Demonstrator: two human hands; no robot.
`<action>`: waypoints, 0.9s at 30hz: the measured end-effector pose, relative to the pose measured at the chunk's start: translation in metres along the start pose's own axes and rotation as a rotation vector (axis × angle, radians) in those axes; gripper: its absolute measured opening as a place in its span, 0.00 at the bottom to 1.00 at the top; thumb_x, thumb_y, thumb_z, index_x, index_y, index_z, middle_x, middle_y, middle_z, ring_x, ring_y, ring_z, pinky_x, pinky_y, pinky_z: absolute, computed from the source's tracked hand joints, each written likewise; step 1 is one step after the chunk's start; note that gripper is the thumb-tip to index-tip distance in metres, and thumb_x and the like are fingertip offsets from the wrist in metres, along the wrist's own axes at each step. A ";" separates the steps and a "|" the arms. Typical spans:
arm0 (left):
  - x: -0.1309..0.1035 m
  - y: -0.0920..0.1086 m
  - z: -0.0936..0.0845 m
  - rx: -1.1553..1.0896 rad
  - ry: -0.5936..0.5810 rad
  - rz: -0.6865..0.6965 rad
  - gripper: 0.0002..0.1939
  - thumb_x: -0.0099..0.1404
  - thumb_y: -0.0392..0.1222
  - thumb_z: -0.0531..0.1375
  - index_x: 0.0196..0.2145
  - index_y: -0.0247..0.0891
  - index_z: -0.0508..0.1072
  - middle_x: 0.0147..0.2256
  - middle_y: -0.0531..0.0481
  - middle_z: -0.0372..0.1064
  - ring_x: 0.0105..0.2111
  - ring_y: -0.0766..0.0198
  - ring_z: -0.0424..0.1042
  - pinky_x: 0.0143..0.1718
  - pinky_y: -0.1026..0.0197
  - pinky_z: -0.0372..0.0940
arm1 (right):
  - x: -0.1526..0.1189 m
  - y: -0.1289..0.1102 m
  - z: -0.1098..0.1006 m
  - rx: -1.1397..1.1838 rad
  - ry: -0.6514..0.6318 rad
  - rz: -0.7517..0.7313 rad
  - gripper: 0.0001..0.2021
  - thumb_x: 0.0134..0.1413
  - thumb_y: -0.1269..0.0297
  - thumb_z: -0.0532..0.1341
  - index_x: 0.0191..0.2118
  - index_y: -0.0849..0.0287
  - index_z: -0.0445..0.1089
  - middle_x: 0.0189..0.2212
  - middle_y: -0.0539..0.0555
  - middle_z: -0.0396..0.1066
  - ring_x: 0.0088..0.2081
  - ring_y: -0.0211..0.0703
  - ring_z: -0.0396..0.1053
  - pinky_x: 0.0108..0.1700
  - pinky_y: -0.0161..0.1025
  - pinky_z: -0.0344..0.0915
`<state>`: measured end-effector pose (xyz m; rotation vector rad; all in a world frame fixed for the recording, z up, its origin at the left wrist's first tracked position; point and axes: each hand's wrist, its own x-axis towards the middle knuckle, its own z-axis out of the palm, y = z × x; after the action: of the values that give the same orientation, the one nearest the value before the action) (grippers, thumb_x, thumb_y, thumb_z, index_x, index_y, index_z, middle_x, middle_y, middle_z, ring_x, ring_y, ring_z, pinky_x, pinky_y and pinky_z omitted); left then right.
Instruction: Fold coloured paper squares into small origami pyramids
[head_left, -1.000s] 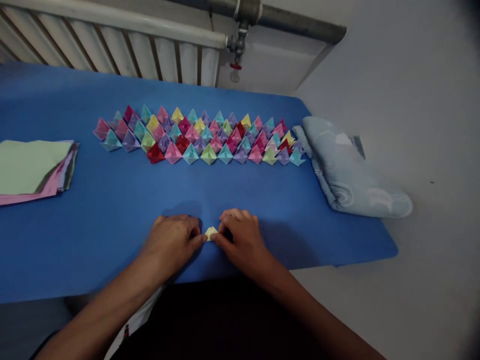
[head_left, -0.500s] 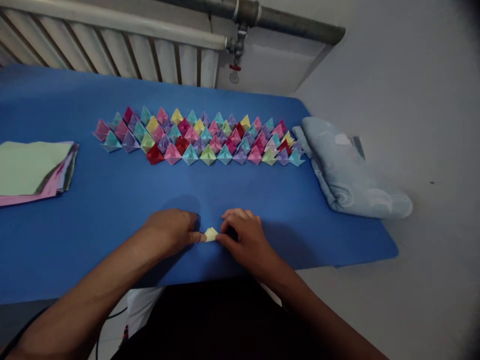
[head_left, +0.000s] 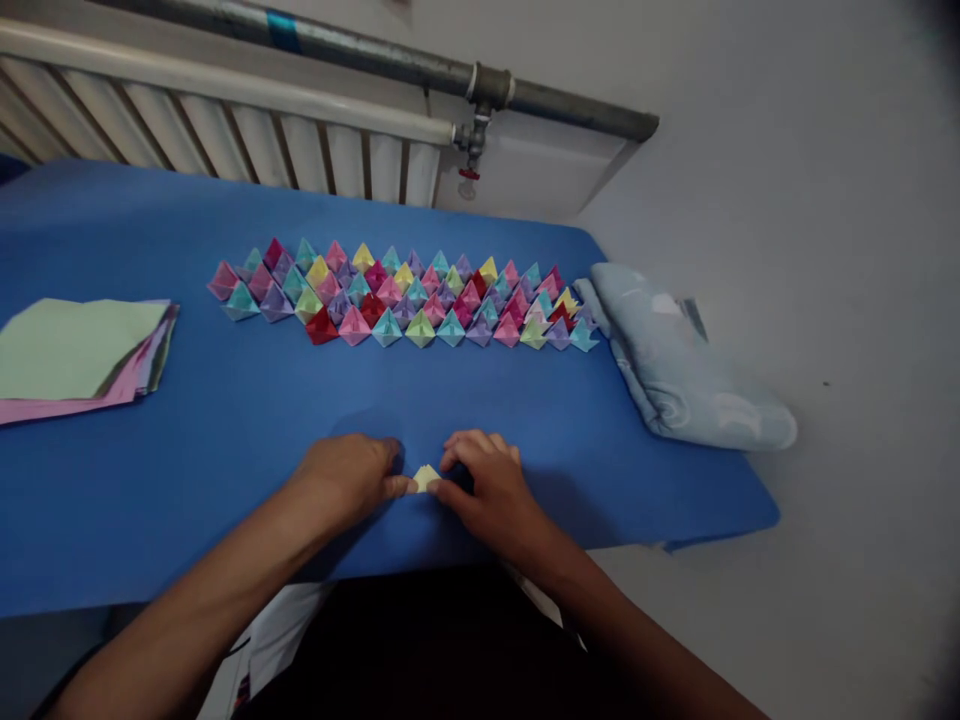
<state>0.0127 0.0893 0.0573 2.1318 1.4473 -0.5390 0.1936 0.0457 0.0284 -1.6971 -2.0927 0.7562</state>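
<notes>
A small folded piece of pale yellow paper (head_left: 427, 478) lies near the front of the blue table. At its left corner is the thumb of my left hand (head_left: 358, 474), with the fingers curled beyond it. My right hand (head_left: 491, 490) has its thumb pressed on the paper's right side, its fingers bent above the table. The paper's outer corners are hidden under the thumbs. Beyond my hands stand rows of small folded paper boats (head_left: 420, 327) in pink, blue, purple, yellow, green and red.
A stack of coloured paper sheets (head_left: 82, 345) lies at the left on the blue table (head_left: 247, 440). A folded light blue blanket (head_left: 675, 370) rests at the right edge. Behind the table are a white radiator (head_left: 300, 150) and a metal pipe (head_left: 375, 60) with a red-handled valve (head_left: 469, 174).
My head view has shifted, so the table and boats appear slightly lower. The right thumb has come further in over the yellow paper. Both hands stay at its two sides.
</notes>
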 end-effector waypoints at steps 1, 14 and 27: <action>-0.001 0.000 0.000 -0.005 0.009 -0.006 0.22 0.63 0.60 0.52 0.39 0.41 0.74 0.31 0.44 0.75 0.32 0.53 0.73 0.26 0.60 0.53 | 0.000 -0.001 0.001 -0.016 0.011 0.009 0.04 0.52 0.65 0.64 0.31 0.55 0.68 0.40 0.50 0.71 0.43 0.45 0.64 0.42 0.42 0.51; 0.003 -0.008 0.001 -0.054 -0.002 0.045 0.19 0.62 0.58 0.53 0.36 0.41 0.74 0.27 0.47 0.72 0.28 0.55 0.70 0.26 0.60 0.53 | 0.001 0.001 0.003 0.004 0.023 -0.004 0.06 0.50 0.66 0.66 0.31 0.55 0.67 0.41 0.50 0.71 0.43 0.46 0.64 0.43 0.43 0.51; 0.004 -0.007 0.000 -0.090 0.018 0.024 0.18 0.59 0.59 0.55 0.32 0.42 0.73 0.26 0.48 0.73 0.27 0.57 0.70 0.24 0.61 0.51 | -0.002 0.008 -0.003 0.011 0.042 0.004 0.06 0.49 0.71 0.64 0.32 0.55 0.68 0.41 0.49 0.72 0.43 0.46 0.64 0.44 0.44 0.52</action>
<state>0.0079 0.0939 0.0539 2.0862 1.4265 -0.4389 0.2019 0.0453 0.0267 -1.6970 -2.0539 0.7262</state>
